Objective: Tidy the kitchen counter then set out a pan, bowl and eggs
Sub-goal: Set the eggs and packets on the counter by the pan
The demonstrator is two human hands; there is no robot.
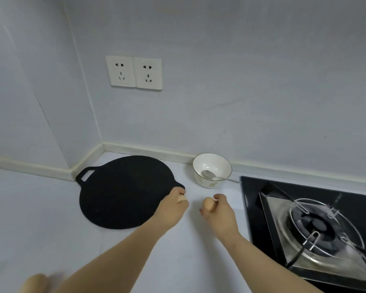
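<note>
The bench [51, 208] is lying flat and smooth, so an egg put down loose is likely to be rolling, either toward the stove [304, 229] on the right or toward the near edge, unless it is steadied first. The black pan [123, 191] is sitting on the bench by the corner. The left hand [173, 206] is right at its right rim, fingers curling round a pale egg [182, 199], and knocking the shell on that hard edge is risking a crack. The right hand [218, 210] is gripping a browner egg [208, 205] between thumb and fingers, low over the bench between pan and stove. Squeezing too hard, or the two eggs bumping together, is the smaller danger. Behind them a white bowl [211, 170] holding a spoon [209, 175] is standing near the wall, apart from both hands, with two sockets [135, 72] sitting higher up. Nothing is blocking the patch of bench in front of the bowl.
</note>
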